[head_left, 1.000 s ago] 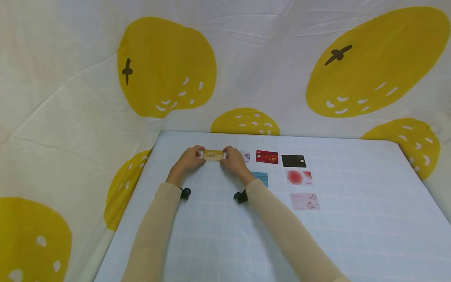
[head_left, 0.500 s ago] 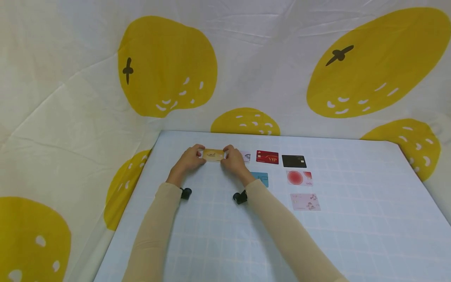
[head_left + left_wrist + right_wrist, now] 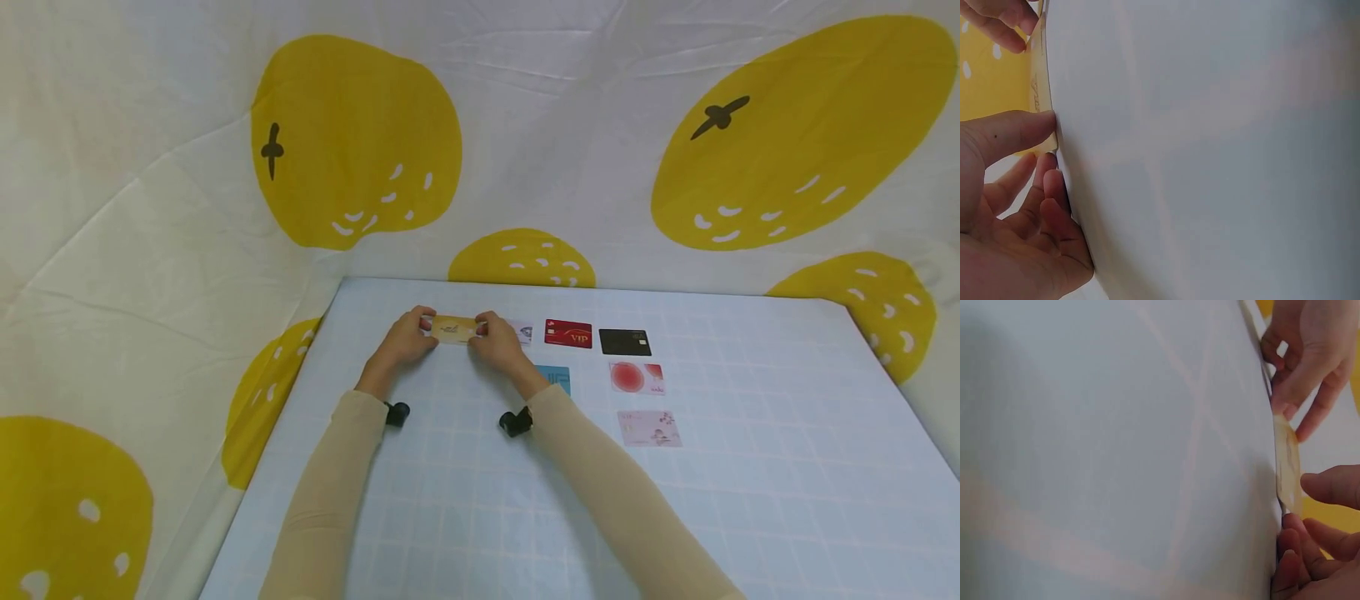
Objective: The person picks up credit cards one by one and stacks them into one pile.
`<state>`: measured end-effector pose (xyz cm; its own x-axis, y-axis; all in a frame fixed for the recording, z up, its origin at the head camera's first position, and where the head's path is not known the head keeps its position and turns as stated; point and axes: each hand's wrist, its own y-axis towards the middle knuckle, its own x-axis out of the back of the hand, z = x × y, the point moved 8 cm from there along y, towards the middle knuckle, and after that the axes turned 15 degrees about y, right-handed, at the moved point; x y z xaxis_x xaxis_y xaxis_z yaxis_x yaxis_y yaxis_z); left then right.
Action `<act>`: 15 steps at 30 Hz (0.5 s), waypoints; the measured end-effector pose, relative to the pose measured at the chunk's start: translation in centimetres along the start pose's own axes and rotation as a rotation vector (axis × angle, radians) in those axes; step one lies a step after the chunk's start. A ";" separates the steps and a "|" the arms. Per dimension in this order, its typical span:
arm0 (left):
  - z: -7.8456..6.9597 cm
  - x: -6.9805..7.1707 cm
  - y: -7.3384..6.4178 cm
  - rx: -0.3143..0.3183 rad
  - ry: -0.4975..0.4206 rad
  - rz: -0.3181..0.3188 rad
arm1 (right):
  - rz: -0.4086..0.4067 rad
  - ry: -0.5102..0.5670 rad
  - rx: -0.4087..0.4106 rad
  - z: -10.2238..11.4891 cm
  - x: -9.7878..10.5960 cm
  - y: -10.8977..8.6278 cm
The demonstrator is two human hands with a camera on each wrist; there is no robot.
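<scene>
In the head view a gold card (image 3: 453, 329) lies at the back left of the table, between both hands. My left hand (image 3: 403, 337) holds its left end between thumb and fingers; the left wrist view shows the left thumb (image 3: 1025, 132) across that end of the card. At the other end my right hand (image 3: 497, 340) has its fingers and thumb around the card's right side. In the right wrist view the right thumb (image 3: 1332, 486) is right at the card's edge, with curled fingertips (image 3: 1291, 522) by its corner. A pale patterned card (image 3: 522, 332) is partly hidden behind the right hand.
A red VIP card (image 3: 568, 333) and a black card (image 3: 626, 342) continue the back row. Nearer lie a blue card (image 3: 557, 381), partly covered by the right arm, a card with a red circle (image 3: 637, 378) and a pink card (image 3: 650, 428). A fruit-print cloth (image 3: 540, 150) hangs behind the table (image 3: 780, 467).
Both hands stay at the ends of the gold card. The right fingers and wrist have shifted very slightly; the card and the other cards keep their places.
</scene>
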<state>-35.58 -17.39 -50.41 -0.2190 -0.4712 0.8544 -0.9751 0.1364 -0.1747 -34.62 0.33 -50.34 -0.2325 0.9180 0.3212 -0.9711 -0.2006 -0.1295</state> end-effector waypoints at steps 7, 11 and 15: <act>-0.1 0.1 -0.6 0.011 -0.041 -0.020 | 0.008 -0.023 0.026 0.0 0.4 -0.1; -0.3 0.4 -0.9 0.006 -0.056 -0.044 | 0.012 -0.004 0.044 0.2 0.7 -0.2; -0.5 0.7 -1.2 -0.001 -0.085 -0.062 | 0.013 0.042 0.051 0.5 1.1 -0.5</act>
<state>-34.51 -17.49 -49.35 -0.1602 -0.5515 0.8187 -0.9869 0.1055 -0.1220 -34.42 1.22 -49.45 -0.2440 0.9284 0.2801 -0.9697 -0.2293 -0.0848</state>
